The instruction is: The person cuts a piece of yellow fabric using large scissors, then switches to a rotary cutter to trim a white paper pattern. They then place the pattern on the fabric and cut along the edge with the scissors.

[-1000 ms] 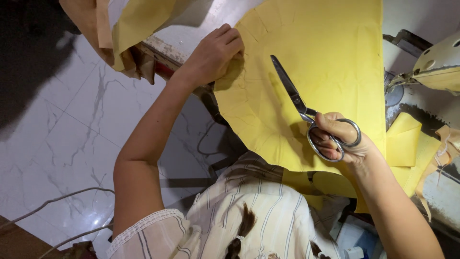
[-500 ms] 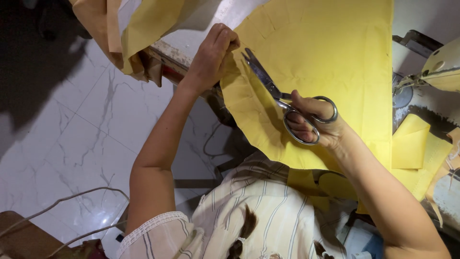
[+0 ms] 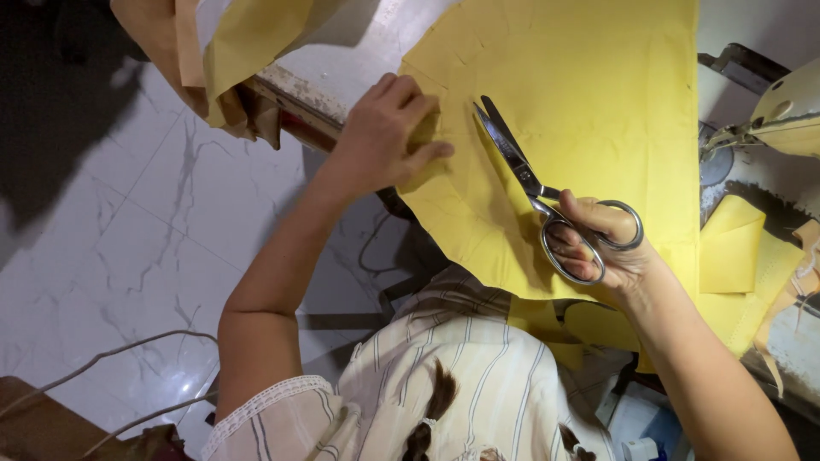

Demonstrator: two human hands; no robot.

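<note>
A large piece of yellow fabric (image 3: 589,94) lies spread on the table. My left hand (image 3: 389,132) pinches and holds down its left edge near the table's corner. My right hand (image 3: 602,243) has fingers through the handles of silver scissors (image 3: 521,166), whose blades are slightly apart and point up and left over the fabric, a short way right of my left hand. I wear a cream striped top (image 3: 461,384).
More yellow and tan cloth (image 3: 231,51) hangs off the table's far left corner. A cream sewing machine (image 3: 790,107) stands at the right, with small yellow fabric pieces (image 3: 730,248) beside it. White marble floor (image 3: 128,230) and cables lie to the left.
My right hand has drawn the scissors back to the right, away from my left hand. My left hand stays gripping the fabric's edge.
</note>
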